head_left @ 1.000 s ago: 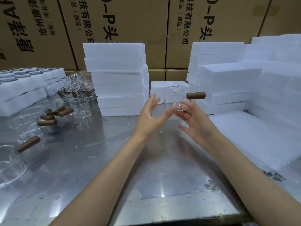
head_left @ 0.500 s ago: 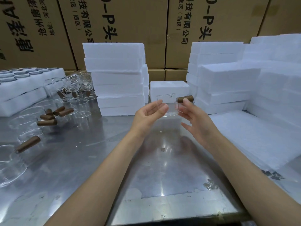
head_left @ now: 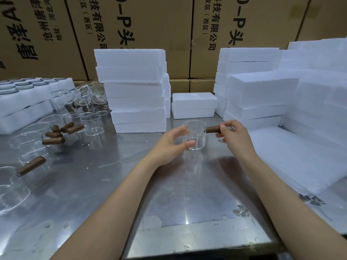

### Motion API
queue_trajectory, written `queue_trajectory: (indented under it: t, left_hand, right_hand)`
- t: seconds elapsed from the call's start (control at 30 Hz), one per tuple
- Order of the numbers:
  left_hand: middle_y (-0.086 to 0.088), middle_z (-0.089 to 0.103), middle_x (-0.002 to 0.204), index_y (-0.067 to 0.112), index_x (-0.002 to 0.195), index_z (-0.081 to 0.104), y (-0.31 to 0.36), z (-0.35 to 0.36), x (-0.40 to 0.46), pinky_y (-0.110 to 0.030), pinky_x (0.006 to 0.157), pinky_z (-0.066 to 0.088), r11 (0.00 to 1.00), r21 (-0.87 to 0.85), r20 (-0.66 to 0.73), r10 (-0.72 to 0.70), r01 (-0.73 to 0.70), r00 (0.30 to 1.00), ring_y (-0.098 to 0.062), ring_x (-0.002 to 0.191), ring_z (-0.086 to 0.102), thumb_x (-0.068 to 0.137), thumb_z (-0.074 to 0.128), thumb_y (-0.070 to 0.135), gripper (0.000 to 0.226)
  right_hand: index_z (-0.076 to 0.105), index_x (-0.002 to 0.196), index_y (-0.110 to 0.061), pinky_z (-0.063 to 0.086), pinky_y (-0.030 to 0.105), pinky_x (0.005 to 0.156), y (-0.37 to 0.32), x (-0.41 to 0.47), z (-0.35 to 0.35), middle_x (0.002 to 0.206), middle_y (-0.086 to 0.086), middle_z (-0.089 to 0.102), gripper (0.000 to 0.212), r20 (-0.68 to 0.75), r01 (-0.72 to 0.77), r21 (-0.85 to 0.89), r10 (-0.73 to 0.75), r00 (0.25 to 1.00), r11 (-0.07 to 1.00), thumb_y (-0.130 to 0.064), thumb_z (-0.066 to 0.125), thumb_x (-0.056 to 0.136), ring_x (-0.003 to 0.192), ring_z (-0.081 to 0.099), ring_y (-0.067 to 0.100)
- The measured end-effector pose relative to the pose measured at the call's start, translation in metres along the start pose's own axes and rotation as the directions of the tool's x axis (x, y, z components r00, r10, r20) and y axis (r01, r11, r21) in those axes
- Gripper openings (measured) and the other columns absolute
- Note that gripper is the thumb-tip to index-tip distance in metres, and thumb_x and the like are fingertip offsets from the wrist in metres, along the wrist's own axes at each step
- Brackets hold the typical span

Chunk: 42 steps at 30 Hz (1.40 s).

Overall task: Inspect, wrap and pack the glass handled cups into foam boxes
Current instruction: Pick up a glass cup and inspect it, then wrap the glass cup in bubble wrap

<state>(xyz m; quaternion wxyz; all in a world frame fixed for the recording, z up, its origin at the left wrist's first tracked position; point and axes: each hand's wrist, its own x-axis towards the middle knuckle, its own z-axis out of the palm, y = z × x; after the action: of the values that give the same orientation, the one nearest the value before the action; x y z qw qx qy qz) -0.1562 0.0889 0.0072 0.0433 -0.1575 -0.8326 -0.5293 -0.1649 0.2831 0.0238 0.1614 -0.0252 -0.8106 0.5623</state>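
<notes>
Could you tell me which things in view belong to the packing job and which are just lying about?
Part of the job:
- glass cup, its brown handle pinched by the right hand, left hand open beside it
- other handled cups waiting at left
- foam boxes
- white wrap sheets at right

Just there:
- cardboard cartons behind
- steel table

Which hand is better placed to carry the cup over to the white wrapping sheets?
The right hand, probably. It already pinches the brown handle of the cup, and the sheets lie on its side. The left hand only cups the glass wall, fingers loosely curved.
</notes>
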Motion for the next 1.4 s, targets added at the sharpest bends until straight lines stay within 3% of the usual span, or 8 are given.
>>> queue_trajectory:
  t: [0.2,0.37,0.6,0.73,0.93,1.13,1.3,1.4]
  left_hand:
    - [0.033,0.048,0.107,0.045,0.125,0.040,-0.003,0.006,-0.002,0.010,0.076,0.026,0.986,0.165,0.045,0.000,-0.008,0.999,0.005,0.111,0.043,0.095,0.058,0.026,0.040]
    - [0.021,0.046,0.119,0.027,0.142,0.037,-0.003,0.009,-0.002,-0.016,0.089,0.031,0.973,0.226,0.081,0.021,-0.039,0.996,-0.001,0.113,0.043,0.099,0.050,0.030,0.045]
    - [0.010,0.037,0.149,0.021,0.152,0.019,-0.005,0.007,0.002,-0.020,0.105,0.026,0.992,0.099,-0.063,-0.074,0.080,0.995,-0.008,0.138,0.032,0.082,0.064,0.052,0.088]
    - [0.006,0.049,0.138,0.021,0.146,0.033,-0.006,0.005,0.006,-0.025,0.106,0.032,0.998,0.020,-0.217,-0.048,0.053,0.975,-0.007,0.130,0.041,0.082,0.065,0.051,0.078]
    - [0.014,0.057,0.114,0.021,0.136,0.046,-0.005,0.006,0.007,-0.022,0.096,0.032,0.999,0.029,-0.237,-0.006,0.013,0.971,-0.005,0.119,0.049,0.084,0.063,0.049,0.061]
    - [0.012,0.062,0.106,0.018,0.126,0.055,-0.001,0.003,0.007,-0.023,0.094,0.039,0.999,0.004,-0.308,0.045,-0.046,0.950,-0.012,0.111,0.056,0.088,0.062,0.041,0.045]
    - [0.010,0.065,0.105,0.023,0.109,0.062,0.014,0.003,0.001,-0.002,0.074,0.039,0.987,0.073,-0.419,0.163,-0.146,0.893,-0.008,0.099,0.059,0.093,0.056,0.037,0.022]
    - [0.018,0.065,0.098,0.031,0.100,0.062,0.029,0.005,-0.006,-0.004,0.073,0.040,0.975,0.093,-0.431,0.224,-0.203,0.874,-0.002,0.094,0.059,0.091,0.058,0.044,0.016]
  right_hand:
    - [0.049,0.090,-0.031,0.035,0.029,0.058,0.007,-0.001,0.002,0.085,-0.006,0.070,0.010,0.020,-0.056,-0.204,0.061,0.998,0.977,-0.026,0.041,0.094,0.066,0.051,0.011]
    - [0.049,0.104,-0.028,0.040,0.030,0.063,0.006,-0.002,0.003,0.095,0.003,0.068,0.016,0.067,-0.078,-0.327,0.105,0.992,0.942,-0.023,0.039,0.093,0.080,0.057,0.021]
    - [0.056,0.124,-0.017,0.040,0.038,0.082,0.003,-0.005,-0.012,0.116,0.011,0.057,0.038,-0.181,0.033,-0.625,-0.186,0.966,0.780,-0.012,0.049,0.087,0.110,0.046,0.032]
    - [0.057,0.123,-0.011,0.034,0.036,0.080,0.006,-0.001,-0.025,0.121,0.016,0.054,0.036,-0.208,-0.082,-0.735,-0.110,0.972,0.673,-0.014,0.053,0.088,0.111,0.046,0.035]
    - [0.068,0.099,-0.009,0.036,0.030,0.067,0.011,0.005,-0.032,0.094,0.014,0.063,0.017,-0.287,-0.201,-0.585,0.031,0.957,0.786,-0.007,0.057,0.086,0.078,0.050,0.031]
    - [0.063,0.078,-0.012,0.034,0.032,0.066,0.009,0.007,-0.036,0.077,0.009,0.056,0.027,-0.360,-0.187,-0.470,0.006,0.933,0.863,-0.031,0.054,0.095,0.079,0.053,0.034]
    - [0.062,0.092,-0.014,0.032,0.020,0.063,-0.005,0.004,-0.036,0.088,-0.008,0.060,0.013,-0.522,0.203,-0.254,-0.311,0.795,0.946,-0.024,0.054,0.093,0.076,0.056,0.018]
    - [0.054,0.089,-0.016,0.038,0.017,0.060,-0.020,-0.010,-0.024,0.088,-0.006,0.056,0.006,-0.490,0.524,-0.267,-0.582,0.649,0.809,-0.013,0.058,0.090,0.066,0.051,0.008]
